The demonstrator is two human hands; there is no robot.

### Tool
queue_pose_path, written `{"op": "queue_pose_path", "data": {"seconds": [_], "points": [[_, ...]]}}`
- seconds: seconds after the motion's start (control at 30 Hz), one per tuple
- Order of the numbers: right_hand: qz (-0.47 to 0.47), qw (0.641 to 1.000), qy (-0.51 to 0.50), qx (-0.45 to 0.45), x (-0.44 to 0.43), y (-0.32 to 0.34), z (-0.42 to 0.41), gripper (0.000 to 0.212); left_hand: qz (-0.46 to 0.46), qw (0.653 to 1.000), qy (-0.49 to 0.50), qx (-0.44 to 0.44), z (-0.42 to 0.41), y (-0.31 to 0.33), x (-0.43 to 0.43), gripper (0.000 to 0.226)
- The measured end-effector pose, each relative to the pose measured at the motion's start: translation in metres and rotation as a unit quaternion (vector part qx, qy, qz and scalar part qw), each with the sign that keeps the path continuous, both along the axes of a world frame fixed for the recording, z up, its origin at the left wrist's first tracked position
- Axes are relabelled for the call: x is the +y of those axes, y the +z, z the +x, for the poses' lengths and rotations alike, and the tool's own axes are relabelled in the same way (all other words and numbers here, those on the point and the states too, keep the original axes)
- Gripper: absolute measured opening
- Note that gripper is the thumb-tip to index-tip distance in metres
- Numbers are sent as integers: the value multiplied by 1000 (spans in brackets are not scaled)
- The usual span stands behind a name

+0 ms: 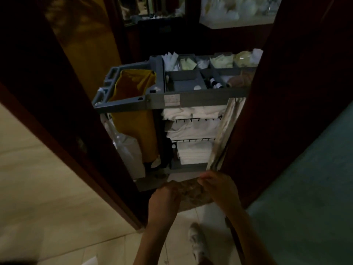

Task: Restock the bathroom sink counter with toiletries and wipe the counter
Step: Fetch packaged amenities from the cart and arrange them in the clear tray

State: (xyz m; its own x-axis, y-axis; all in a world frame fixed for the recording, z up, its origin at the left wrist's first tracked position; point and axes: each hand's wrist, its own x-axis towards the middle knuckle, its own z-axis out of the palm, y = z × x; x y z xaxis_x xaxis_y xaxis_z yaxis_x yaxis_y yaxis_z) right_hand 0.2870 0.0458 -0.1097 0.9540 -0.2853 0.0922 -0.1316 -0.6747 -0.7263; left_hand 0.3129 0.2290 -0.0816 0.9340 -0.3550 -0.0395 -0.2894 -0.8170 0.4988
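Cart (200, 97) shelves hold towels (193, 153) (folded); tray (183, 84), small bottles (215, 83).

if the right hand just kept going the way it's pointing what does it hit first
Probably the cart's bottom shelf, just below the folded white towels. The right hand, gripping the cloth, aims forward at it, though depth is hard to judge.

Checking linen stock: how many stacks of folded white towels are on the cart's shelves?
3: the top stack just under the grey tray, the middle stack, and the bottom stack. A pale flap and the door frame cover the right side, so more may be hidden.
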Motion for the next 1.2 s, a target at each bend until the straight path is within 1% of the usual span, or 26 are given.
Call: {"op": "queue_pose_path", "data": {"seconds": [0.03, 0.1, 0.13, 0.17, 0.23, 0.33, 0.47, 0.6, 0.7, 0.83, 0.97, 1.1, 1.2], "points": [[9, 1000, 0, 1, -6, 2, 19, 7, -3, 1000, 3, 7, 15, 2, -7, 28], [34, 999, 7, -15, -20, 11, 57, 14, -24, 999, 12, 18, 49, 9, -21, 35], [45, 999, 9, -24, -27, 16, 75, 16, -27, 1000, 10, 9, 67, 13, -29, 36], [52, 998, 11, -35, -36, 20, 94, 15, -23, 1000, 13, -4, 85, 19, -36, 33], [51, 998, 9, -43, -53, 29, 127, 13, -36, 999, 27, -22, 121, 30, -52, 27], [32, 999, 1, -42, -77, 37, 174, 11, -59, 997, 46, -35, 167, 39, -77, 27], [19, 999, 12, -37, -95, 38, 225, 12, -68, 996, 56, -33, 209, 33, -100, 26], [18, 999, 35, -31, -102, 31, 266, 13, -66, 995, 72, -24, 243, 26, -101, 21], [10, 999, 45, -24, -105, 24, 294, 12, -78, 993, 89, -17, 275, 22, -98, 24], [23, 999, 38, -21, -110, 21, 338, 12, -81, 993, 82, -38, 324, 23, -108, 28], [22, 999, 26, -35, -117, 26, 397, 13, -122, 989, 60, -52, 393, 28, -122, 23], [-6, 998, 9, -62, -126, 38, 464, 9, -140, 986, 62, -61, 473, 37, -135, 26], [-14, 998, 16, -66, -130, 49, 509, 10, -154, 981, 67, -100, 525, 44, -136, 25]]}}
